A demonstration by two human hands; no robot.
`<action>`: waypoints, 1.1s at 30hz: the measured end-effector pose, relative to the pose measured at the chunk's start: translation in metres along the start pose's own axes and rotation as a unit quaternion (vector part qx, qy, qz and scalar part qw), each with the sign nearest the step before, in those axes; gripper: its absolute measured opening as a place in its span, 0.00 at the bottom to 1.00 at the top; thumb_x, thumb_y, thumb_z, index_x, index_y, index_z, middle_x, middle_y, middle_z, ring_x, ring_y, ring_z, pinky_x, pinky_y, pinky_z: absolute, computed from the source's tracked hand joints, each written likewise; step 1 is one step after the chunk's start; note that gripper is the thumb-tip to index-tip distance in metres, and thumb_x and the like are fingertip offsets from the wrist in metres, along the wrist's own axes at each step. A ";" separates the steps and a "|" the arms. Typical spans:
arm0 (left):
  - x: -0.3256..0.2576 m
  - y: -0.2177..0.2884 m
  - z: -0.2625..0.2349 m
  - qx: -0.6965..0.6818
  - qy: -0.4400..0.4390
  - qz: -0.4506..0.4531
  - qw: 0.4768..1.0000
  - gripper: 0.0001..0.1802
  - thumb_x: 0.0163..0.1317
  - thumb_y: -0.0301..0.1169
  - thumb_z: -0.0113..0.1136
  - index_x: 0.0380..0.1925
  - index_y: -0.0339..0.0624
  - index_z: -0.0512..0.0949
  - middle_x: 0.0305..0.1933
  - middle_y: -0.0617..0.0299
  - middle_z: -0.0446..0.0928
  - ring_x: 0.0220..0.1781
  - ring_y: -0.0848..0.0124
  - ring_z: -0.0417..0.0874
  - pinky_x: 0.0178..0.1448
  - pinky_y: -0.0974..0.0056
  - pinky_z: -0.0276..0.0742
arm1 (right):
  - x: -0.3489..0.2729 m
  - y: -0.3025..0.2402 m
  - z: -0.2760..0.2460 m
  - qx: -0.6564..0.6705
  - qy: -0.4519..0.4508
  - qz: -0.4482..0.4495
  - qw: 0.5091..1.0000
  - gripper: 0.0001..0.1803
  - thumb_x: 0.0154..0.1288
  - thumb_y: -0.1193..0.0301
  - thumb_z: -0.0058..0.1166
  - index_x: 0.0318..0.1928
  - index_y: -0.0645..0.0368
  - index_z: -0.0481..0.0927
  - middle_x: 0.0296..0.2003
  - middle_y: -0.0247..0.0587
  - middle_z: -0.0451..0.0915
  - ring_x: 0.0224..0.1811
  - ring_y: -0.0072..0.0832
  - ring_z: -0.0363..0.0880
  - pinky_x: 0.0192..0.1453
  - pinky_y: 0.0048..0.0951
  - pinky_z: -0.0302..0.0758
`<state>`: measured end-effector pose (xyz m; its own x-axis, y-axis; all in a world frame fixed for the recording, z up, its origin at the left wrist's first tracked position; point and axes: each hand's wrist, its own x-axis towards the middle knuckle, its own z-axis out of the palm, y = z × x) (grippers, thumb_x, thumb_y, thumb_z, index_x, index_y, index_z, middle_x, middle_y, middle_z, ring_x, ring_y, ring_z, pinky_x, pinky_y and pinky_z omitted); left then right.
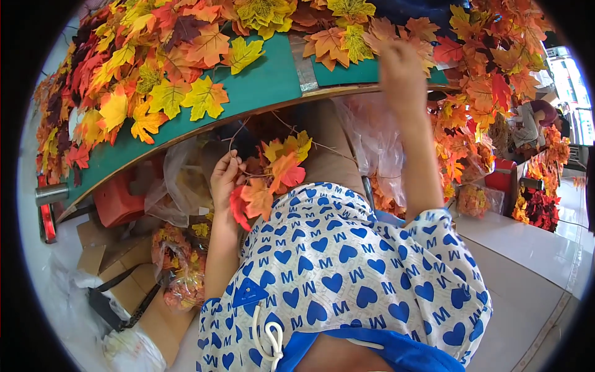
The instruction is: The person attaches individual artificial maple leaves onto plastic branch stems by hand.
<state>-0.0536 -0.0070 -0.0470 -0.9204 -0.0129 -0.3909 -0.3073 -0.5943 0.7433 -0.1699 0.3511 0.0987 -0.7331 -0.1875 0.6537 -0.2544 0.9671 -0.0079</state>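
My left hand (pixel 225 178) is closed, thumb and fingers pinching the thin brown stem of an artificial maple leaf branch (pixel 286 162). Its orange, red and yellow leaves hang over my lap, and the bare stem runs up and to the right below the table edge. Raised at the far side, my right hand (pixel 400 67) is above the table's front edge, beside orange artificial maple leaves (pixel 334 44). Motion smears its fingers, so I cannot make out whether they hold anything.
The green table (pixel 266 71) carries a thick pile of yellow, orange and red leaves. Beneath it are a red plastic stool (pixel 124 197) and clear plastic bags (pixel 186 180). Cardboard (pixel 139 282) and bagged leaves (pixel 181 266) lie at left. Another person (pixel 530 127) sits at far right.
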 end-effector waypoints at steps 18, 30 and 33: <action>-0.013 -0.014 -0.041 -0.051 -0.047 -0.060 0.996 0.12 0.65 0.29 0.52 0.46 0.37 0.74 0.42 0.59 0.79 0.41 0.72 0.81 0.49 0.65 0.79 | 0.023 0.107 0.017 -0.015 -0.122 -0.066 0.990 0.12 0.55 0.74 0.52 0.42 0.57 0.76 0.36 0.46 0.76 0.39 0.46 0.78 0.39 0.41 0.75; -0.033 0.009 0.015 0.059 -0.038 -0.026 0.997 0.09 0.60 0.21 0.56 0.41 0.34 0.74 0.31 0.61 0.77 0.24 0.80 0.74 0.23 0.79 0.61 | 0.063 0.086 0.009 0.571 0.021 0.318 0.757 0.11 0.62 0.74 0.55 0.43 0.67 0.77 0.35 0.38 0.82 0.33 0.22 0.81 0.31 0.20 0.76; -0.039 0.012 0.050 0.100 -0.012 0.023 0.995 0.08 0.57 0.18 0.56 0.38 0.32 0.73 0.28 0.59 0.77 0.28 0.74 0.79 0.33 0.74 0.73 | 0.048 0.032 0.014 0.740 0.092 0.384 0.544 0.07 0.61 0.76 0.56 0.39 0.65 0.77 0.34 0.39 0.81 0.33 0.23 0.80 0.33 0.17 0.77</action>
<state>-0.0331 0.0262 0.0045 -0.9394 -0.0166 -0.3424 -0.3040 -0.4214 0.8544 -0.2220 0.3711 0.1196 -0.9412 0.3257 0.0902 -0.2458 -0.4764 -0.8442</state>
